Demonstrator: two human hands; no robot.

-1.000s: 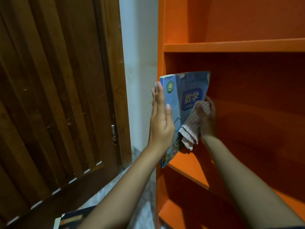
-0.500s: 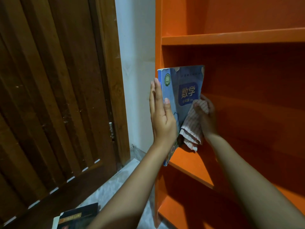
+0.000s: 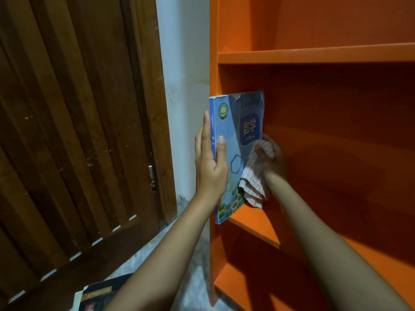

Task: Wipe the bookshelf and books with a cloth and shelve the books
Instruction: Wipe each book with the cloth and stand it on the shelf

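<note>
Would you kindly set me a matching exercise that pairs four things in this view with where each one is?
Things:
1. blue maths textbook
2. striped cloth
3. dark-covered book
4. wooden door

Places:
A. lying on the floor, bottom left
B. bunched in the right hand, against the textbook's cover
C. upright at the left end of the orange bookshelf, with the left hand flat along its spine
D. left of the white wall strip

Pairs: 1-C, 2-B, 3-A, 4-D.
</note>
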